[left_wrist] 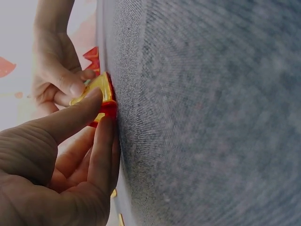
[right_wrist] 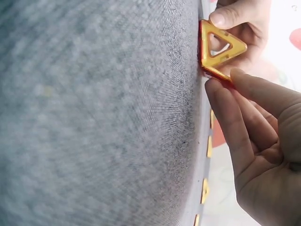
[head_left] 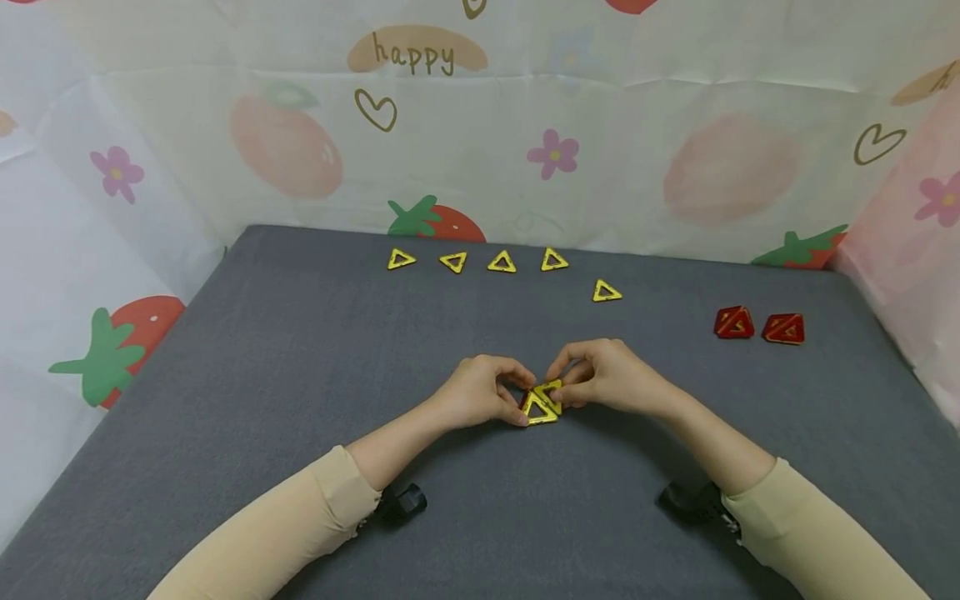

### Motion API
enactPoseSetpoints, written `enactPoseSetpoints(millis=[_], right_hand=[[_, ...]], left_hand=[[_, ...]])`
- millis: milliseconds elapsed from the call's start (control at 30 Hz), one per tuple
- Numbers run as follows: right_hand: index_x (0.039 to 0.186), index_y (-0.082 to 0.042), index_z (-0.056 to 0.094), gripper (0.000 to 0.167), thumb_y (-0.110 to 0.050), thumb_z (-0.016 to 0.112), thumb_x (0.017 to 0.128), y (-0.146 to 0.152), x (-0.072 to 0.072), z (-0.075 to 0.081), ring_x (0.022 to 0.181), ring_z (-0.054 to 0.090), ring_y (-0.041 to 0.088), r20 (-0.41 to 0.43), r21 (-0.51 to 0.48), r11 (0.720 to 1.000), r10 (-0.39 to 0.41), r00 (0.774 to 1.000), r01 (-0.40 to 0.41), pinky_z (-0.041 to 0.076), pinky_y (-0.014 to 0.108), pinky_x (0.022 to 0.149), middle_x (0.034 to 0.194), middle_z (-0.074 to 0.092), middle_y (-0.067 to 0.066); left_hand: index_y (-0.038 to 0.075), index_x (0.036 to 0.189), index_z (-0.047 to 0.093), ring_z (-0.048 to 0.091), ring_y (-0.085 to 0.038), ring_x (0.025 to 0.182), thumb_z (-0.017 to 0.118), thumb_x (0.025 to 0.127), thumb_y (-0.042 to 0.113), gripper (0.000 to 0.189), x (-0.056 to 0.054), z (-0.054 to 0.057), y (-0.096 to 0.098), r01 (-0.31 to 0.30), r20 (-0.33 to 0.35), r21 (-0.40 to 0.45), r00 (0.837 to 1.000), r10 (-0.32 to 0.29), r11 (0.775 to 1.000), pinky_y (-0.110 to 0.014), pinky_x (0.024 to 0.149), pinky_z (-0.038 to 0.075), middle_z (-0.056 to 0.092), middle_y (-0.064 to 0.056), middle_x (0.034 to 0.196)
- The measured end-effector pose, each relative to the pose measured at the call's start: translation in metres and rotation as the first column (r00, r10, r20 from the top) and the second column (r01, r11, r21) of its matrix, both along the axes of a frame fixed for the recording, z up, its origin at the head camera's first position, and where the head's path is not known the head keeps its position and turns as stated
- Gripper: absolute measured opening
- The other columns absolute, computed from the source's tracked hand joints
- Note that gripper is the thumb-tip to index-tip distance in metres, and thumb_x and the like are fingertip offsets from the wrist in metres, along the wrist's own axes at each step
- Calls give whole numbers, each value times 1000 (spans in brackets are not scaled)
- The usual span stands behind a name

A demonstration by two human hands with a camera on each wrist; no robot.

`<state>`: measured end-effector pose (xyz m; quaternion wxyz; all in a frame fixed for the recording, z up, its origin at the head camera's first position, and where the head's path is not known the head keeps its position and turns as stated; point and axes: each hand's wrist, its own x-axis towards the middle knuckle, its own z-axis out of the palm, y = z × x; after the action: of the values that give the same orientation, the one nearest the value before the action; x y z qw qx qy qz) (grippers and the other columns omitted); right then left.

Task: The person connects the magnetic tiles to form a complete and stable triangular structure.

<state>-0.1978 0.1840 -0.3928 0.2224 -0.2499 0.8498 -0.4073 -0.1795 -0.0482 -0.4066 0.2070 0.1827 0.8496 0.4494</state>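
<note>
At the middle of the table, both hands are on a small standing shape of triangular tiles. Its front face is a yellow triangle tile with a triangular hole, and a red base piece shows at its lower edge. My left hand holds the shape from the left, thumb on the yellow front tile and fingers round the side. From the right, my right hand pinches a second yellow triangle tile between thumb and fingertips. That tile leans against the front one along an edge.
Along the back edge lie several loose yellow triangle tiles, with another yellow tile a little nearer. Two red faceted pieces, one on the left and one on the right, stand at the back right. A printed curtain hangs behind the grey table.
</note>
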Motion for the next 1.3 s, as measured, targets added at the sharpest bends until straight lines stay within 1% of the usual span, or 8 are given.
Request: enactPoseSetpoints(millis=[133, 333, 567, 800, 933, 1033, 1167, 1300], right_hand=[[108, -13, 71, 21, -18, 75, 88, 0, 1, 0, 78, 75, 14, -33, 5, 1000, 10, 999, -9, 58, 30, 66, 92, 79, 5], [106, -16, 73, 23, -22, 79, 84, -1, 1, 0, 81, 73, 10, -80, 12, 1000, 20, 997, -19, 55, 25, 66, 93, 79, 1], [103, -16, 72, 23, -19, 80, 81, -4, 4, -1, 82, 73, 9, -84, -12, 999, 45, 995, -46, 58, 26, 70, 91, 78, 0], [102, -17, 72, 22, -21, 80, 82, -7, 4, -4, 82, 72, 8, -93, -22, 997, 67, 993, -69, 58, 25, 72, 92, 77, 0], [102, -17, 72, 22, -21, 81, 81, -7, 4, -5, 82, 72, 9, -92, -22, 997, 70, 993, -72, 58, 25, 72, 91, 77, 0], [100, -18, 72, 22, -20, 81, 81, -8, 4, -5, 82, 72, 9, -96, -18, 997, 74, 993, -76, 58, 25, 72, 90, 77, -1], [97, -19, 71, 20, -20, 82, 80, -8, 4, -6, 80, 71, 8, -112, -7, 996, 82, 990, -83, 57, 25, 72, 90, 76, -2], [97, -18, 70, 21, -20, 82, 80, -8, 5, -7, 80, 71, 9, -110, -12, 996, 87, 990, -89, 58, 26, 72, 90, 75, -1]], left_hand=[[10, 117, 71, 73, -11, 80, 85, 76, 8, 44, 0, 1, 0, 2, -4, -10, 1000, -2, 1000, -22, 67, 56, 73, -9, 118], [10, 113, 72, 72, -10, 77, 86, 73, 8, 42, 1, -1, 2, -3, -53, -12, 999, 2, 1000, -22, 65, 56, 73, -9, 114], [11, 109, 74, 70, -7, 71, 87, 72, 10, 39, 2, -1, 4, 0, -92, -28, 996, -2, 1000, -20, 62, 54, 75, -8, 108], [10, 111, 76, 70, -6, 76, 86, 74, 14, 39, 3, -1, 4, 14, -125, -48, 992, -20, 999, -18, 63, 53, 78, -7, 103], [9, 110, 76, 71, -6, 74, 86, 74, 14, 38, 3, -2, 5, 15, -131, -40, 991, -20, 999, -17, 61, 53, 78, -8, 98], [10, 110, 76, 71, -6, 74, 86, 75, 14, 37, 3, -2, 5, 21, -143, -35, 989, -26, 999, -16, 62, 52, 78, -7, 99], [11, 114, 74, 72, -7, 77, 85, 76, 15, 40, 4, -1, 5, 36, -156, -32, 987, -41, 999, -16, 64, 53, 77, -7, 106], [10, 113, 75, 71, -7, 74, 85, 77, 15, 38, 4, -1, 5, 41, -158, -26, 986, -44, 999, -17, 62, 52, 78, -7, 100]])
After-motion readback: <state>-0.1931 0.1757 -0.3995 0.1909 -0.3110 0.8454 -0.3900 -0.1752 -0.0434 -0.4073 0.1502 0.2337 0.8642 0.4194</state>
